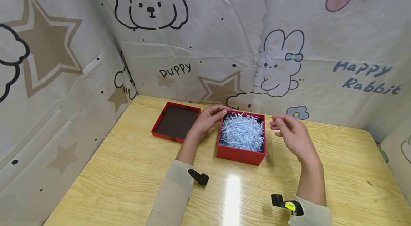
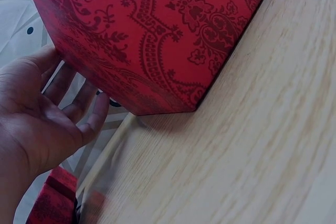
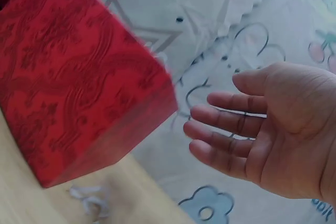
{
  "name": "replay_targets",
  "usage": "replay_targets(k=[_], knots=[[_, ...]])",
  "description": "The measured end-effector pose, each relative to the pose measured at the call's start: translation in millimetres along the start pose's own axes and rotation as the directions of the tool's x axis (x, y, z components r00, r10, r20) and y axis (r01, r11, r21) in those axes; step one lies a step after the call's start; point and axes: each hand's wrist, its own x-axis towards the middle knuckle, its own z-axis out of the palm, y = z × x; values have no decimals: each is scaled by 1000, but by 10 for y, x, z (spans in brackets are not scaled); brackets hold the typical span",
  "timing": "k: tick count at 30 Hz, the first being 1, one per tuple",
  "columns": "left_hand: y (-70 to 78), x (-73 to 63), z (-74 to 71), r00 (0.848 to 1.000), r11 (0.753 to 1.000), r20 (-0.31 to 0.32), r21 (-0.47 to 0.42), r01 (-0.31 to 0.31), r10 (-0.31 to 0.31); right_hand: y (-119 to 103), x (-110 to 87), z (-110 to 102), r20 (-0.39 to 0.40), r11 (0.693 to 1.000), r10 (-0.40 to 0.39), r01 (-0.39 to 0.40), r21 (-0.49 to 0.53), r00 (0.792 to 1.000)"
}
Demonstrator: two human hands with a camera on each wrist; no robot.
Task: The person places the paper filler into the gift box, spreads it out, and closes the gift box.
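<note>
A red box [image 1: 239,156] with a dark floral pattern stands on the table, filled with pale blue shredded paper [image 1: 242,131]. My left hand [image 1: 208,119] is at its far left corner, fingers loosely bent; in the left wrist view the fingertips touch or nearly touch the box's patterned side [image 2: 152,35]. To the right of the box, my right hand [image 1: 293,135] hovers apart from it, holding nothing. The right wrist view shows its relaxed fingers [image 3: 226,121] a short gap from the box's corner. The red lid [image 1: 176,121], dark inside, lies upturned behind my left forearm.
The wooden table [image 1: 122,169] meets a printed cloth [image 1: 205,47] hung behind it and at both sides. A loose pale scrap [image 3: 92,200] lies beside the box. The lid sits left of the box, near the back edge.
</note>
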Motion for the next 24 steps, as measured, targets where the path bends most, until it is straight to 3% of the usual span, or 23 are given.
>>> replay_targets(k=[6,11,15,19,24], knots=[[-17,-10,-5,1000,1000,7,-14,0,1,137,57,64,91,998,59,-60,4,994],[-13,0,0,1000,1000,11,-12,-13,13,110,60,73,86,997,59,-54,-49,995],[-5,5,4,1000,1000,10,-3,-17,18,55,53,82,79,997,67,-65,-30,995],[2,3,7,1000,1000,12,-4,-13,13,-15,46,131,34,999,32,-31,-28,999],[13,-6,7,1000,1000,6,-21,-6,7,-123,74,290,-7,997,-66,66,-38,998]])
